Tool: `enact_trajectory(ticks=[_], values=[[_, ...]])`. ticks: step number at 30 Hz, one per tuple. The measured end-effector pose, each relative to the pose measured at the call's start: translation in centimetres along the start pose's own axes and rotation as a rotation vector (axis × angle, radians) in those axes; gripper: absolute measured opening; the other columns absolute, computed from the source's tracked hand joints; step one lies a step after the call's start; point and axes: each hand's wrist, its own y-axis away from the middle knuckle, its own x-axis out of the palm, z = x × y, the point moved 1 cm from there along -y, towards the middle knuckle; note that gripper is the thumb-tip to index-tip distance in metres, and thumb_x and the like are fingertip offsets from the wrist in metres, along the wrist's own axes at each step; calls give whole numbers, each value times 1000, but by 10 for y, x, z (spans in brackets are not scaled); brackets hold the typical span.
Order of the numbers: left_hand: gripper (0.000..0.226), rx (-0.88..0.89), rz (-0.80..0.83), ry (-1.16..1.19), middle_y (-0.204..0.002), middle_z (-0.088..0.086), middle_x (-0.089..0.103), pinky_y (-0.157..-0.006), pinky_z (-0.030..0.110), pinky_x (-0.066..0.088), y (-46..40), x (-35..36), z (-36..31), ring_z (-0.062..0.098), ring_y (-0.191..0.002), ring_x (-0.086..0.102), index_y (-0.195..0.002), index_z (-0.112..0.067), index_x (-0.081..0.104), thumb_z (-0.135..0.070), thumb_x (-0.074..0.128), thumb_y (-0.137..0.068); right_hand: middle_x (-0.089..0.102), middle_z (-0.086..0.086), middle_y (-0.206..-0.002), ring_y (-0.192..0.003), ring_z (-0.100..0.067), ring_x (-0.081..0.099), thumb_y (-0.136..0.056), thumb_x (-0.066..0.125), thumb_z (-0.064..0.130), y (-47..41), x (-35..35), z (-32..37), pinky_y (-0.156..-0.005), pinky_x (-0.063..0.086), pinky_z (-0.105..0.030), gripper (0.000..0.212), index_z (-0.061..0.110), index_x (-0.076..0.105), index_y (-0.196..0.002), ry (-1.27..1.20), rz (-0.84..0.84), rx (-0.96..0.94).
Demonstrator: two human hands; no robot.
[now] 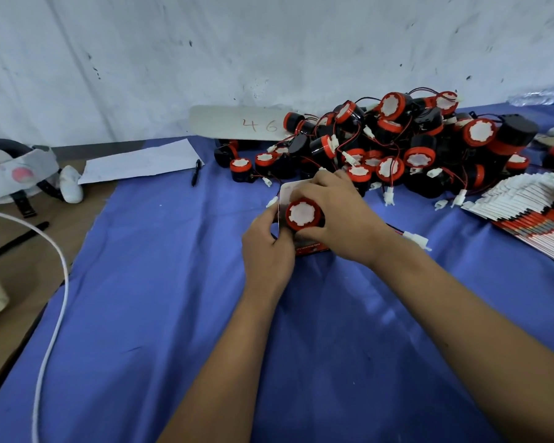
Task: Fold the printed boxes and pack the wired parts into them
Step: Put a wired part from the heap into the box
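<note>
The right hand curls its grip round a wired part, a black drum with a red cap and white centre, seated in the mouth of a printed box. The left hand pinches the box's left edge. The part's wire and white plug trail right of the box. Just behind the box lies the pile of wired parts; a fanned stack of flat boxes lies well to its right on the tabletop.

Blue cloth covering the table: matt, woven, creased. Wired parts heaped at upper right: glossy black plastic bodies, red plastic rims, white matt faces. Flat boxes at right: smooth printed card. Paper sheet at upper left: matt white. Wall behind: rough, scuffed.
</note>
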Motion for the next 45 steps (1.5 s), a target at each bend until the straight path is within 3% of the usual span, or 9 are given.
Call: enact_trajectory(ticks=[5,12,16,19,22,29,35,39,45], values=[[40,-66,26,84,-88,-8,74,-75,33,56,-2,-1,0,13,-86,68,-102,-28,75,-21,42,-81,58,-2,-120,-108,-21,56,-96,66,31,-6,-6,9,-91,48,-35,33,18,63,-126,56,160,11],[33,-41,7,17,-96,-11,76,-83,43,58,-1,1,-1,14,-91,70,-110,-25,74,-26,48,-88,68,-7,-97,-85,-20,59,-104,50,20,-9,-6,25,-70,47,-31,20,10,66,-99,337,237,55],[31,-32,-2,-49,-100,-16,74,-80,26,55,-4,3,4,5,-90,68,-119,-25,72,-15,58,-93,65,0,-106,-107,-22,55,-103,51,33,1,-15,21,-94,46,-34,25,20,72,-105,461,142,-30],[31,-63,-15,-57,-96,-26,68,-76,16,50,-6,4,6,3,-89,66,-121,-27,71,-13,64,-94,63,-4,-118,-119,-29,50,-93,63,49,13,-33,7,-92,49,-42,35,25,68,-118,377,59,211],[27,-73,-10,-52,-99,-21,70,-80,24,52,-7,5,6,13,-93,68,-119,-24,70,-14,68,-94,69,-7,-106,-95,-30,65,-91,71,36,20,-49,-7,-76,53,-36,31,17,67,-115,247,132,399],[32,-100,-33,-32,-100,-21,72,-76,24,55,-8,5,8,16,-88,69,-120,-26,73,-17,72,-90,69,0,-72,-72,-17,65,-86,72,12,11,-50,21,-69,54,-30,6,11,75,-81,-118,-79,262],[20,-33,-11,-20,-91,-19,72,-77,31,58,-7,5,5,2,-75,65,-107,-30,73,-17,74,-91,57,-2,-89,-79,-18,51,-100,52,11,-11,-9,27,-66,40,-28,10,15,56,-91,260,139,193],[40,-21,90,31,-83,2,73,-64,41,56,-6,2,3,24,-55,54,-95,-49,65,-10,73,-89,56,-2,-82,-64,-14,47,-94,60,18,-28,-5,20,-49,32,-25,14,13,54,-82,290,205,280],[49,-15,329,63,-97,-4,74,-65,31,54,-9,-11,6,15,-62,56,-122,-27,70,-9,85,-78,53,-3,-70,-58,-17,50,-78,76,26,-40,-8,14,-45,33,-26,32,16,46,-71,193,317,333]])
